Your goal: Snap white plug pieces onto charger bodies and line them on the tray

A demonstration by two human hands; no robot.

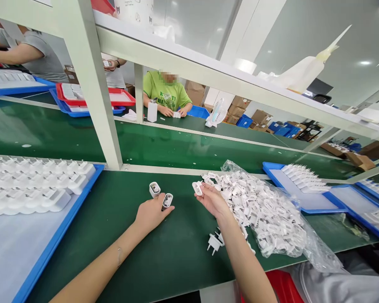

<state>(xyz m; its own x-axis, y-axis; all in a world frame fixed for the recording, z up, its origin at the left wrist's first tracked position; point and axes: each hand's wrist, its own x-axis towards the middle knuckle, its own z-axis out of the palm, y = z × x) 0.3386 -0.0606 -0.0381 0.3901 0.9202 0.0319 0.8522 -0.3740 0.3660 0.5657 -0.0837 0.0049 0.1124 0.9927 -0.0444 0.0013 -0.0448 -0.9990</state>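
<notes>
My left hand (150,214) is closed around two white charger housings, one (167,201) between thumb and fingers and the other (154,189) at the far side of the fingers. Their open ends face up and show parts inside. In a pinch of my right hand (213,200) is a small white plug cover (197,188), held apart from the housings. Just right of that hand lies a heap of white plug covers (265,214), partly on a clear plastic bag (322,252). A loose plug cover with metal pins (214,243) lies beside my right forearm.
A blue tray (60,229) with rows of white chargers stands at left. More blue trays (318,206) hold white pieces at right. A pale frame post (91,84) and shelf rise beyond the green table (177,261). A person in green (169,94) works across the bench.
</notes>
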